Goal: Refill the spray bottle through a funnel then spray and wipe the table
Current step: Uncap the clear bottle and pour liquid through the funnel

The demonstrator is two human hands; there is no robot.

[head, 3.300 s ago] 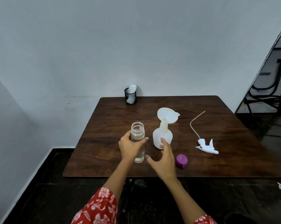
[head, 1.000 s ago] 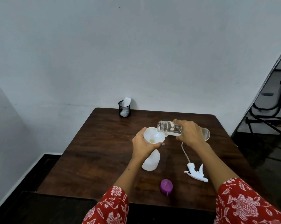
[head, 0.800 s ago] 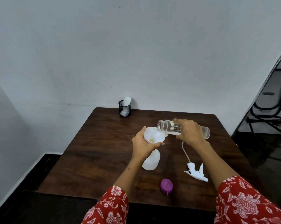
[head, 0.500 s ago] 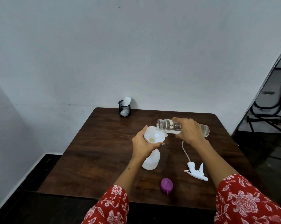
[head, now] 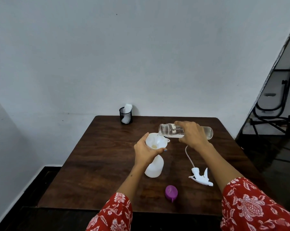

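The left hand (head: pixel 145 151) grips the funnel (head: pixel 155 142) seated in the white spray bottle (head: pixel 154 167) on the table (head: pixel 99 164) — the right hand (head: pixel 193 135) holds the clear bottle (head: pixel 170 130) tipped over it.

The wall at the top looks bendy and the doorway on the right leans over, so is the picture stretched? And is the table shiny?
Head view: yes, the wide lens bows the wall and tilts the doorway edge; the light is soft and even, with only a dull sheen on the wooden table, and everything is fairly sharp.
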